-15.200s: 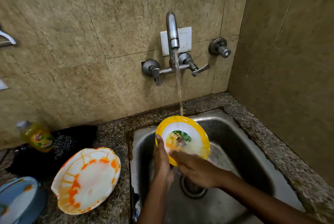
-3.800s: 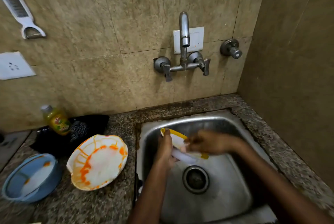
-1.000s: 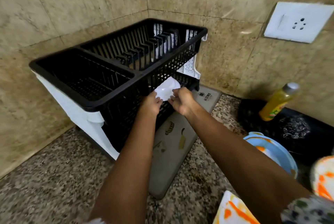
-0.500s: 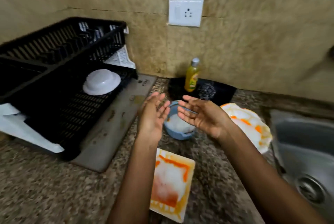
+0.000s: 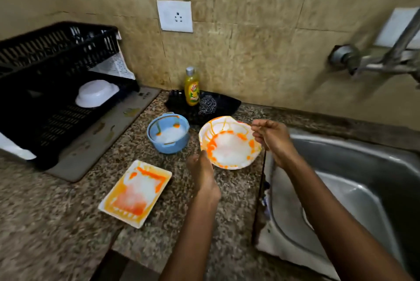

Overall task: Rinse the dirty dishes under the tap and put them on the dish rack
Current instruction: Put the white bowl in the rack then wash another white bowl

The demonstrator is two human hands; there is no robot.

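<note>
Presently both hands are at the round plate (image 5: 229, 144), which lies on the counter (image 5: 68, 224) just beside the sink (image 5: 341, 178). The left hand (image 5: 203, 173) is at the plate's near-left rim, thumb up against the edge; how the fingers lie under the rim is hidden. The right hand (image 5: 271, 137) is at the far-right rim, fingers curled, apparently pinching the edge. Whether the plate has left the counter cannot be told. It is smeared with orange residue and some white foam.

The governing relation: the plate sits between the two hands, and the sink lies directly to its right, touching distance from the right hand. The tap (image 5: 386, 58) is mounted on the wall above the sink, further right again. In my judgement the coming move is a short carry rightward over the sink's lip, right hand leading, left hand following. The plate is round, so no long axis matters; keeping it level or tipped toward the basin would keep residue off the counter.

Still unwashed on the counter: a blue bowl (image 5: 168, 132) just left of the plate, and a rectangular tray (image 5: 136, 192) nearer the viewer, left of the left arm. The rack (image 5: 56, 71) stands well apart at far left, with one white bowl (image 5: 96, 93) upturned on its lower tier.
</note>
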